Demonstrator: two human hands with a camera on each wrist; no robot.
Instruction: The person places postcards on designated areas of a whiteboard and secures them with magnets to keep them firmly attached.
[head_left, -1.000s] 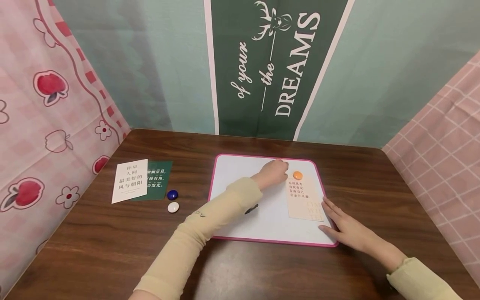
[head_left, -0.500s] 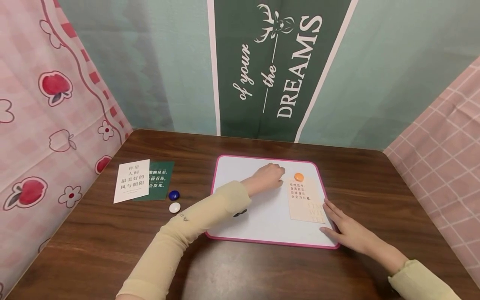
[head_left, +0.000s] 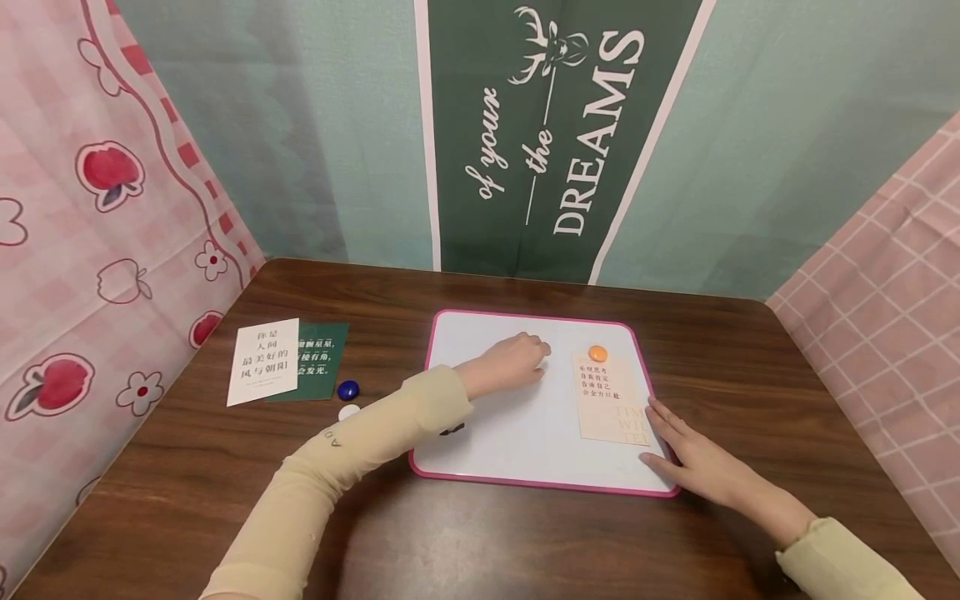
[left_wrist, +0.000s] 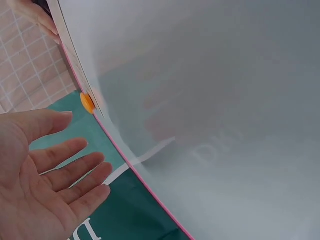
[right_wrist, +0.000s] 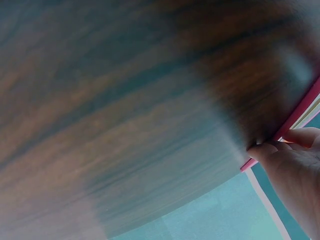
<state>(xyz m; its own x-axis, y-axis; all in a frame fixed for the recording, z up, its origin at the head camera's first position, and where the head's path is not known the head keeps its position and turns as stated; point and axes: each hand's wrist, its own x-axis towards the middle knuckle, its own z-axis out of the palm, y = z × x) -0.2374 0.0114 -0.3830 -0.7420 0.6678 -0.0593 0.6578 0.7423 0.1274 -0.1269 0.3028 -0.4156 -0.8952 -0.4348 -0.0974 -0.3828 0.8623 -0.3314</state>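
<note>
My left hand [head_left: 513,363] hovers over the whiteboard [head_left: 510,446], its fingers loosely bent; in the left wrist view they hold nothing. To its right lies a cream card [head_left: 611,417] with printed text, and an orange round magnet [head_left: 597,353] sits on the card's top edge. My right hand [head_left: 701,462] rests at the board's right edge, fingers extended beside the card; the right wrist view shows its thumb side against the pink rim [right_wrist: 302,107]. Further left are a blue round magnet [head_left: 348,390] and a white one [head_left: 348,412], partly hidden by the left sleeve.
On the table's left side, a white printed card [head_left: 264,362] overlaps a green card [head_left: 322,367]. The wooden table [head_left: 465,550] is bounded by a green cloth [head_left: 337,150] at the back and pink cloths at both sides. A small dark object [head_left: 452,429] shows under the left cuff.
My left hand has drawn back leftward across the whiteboard, away from the orange magnet. Its sleeve now partly covers the white magnet. The right hand has stayed at the board's edge.
</note>
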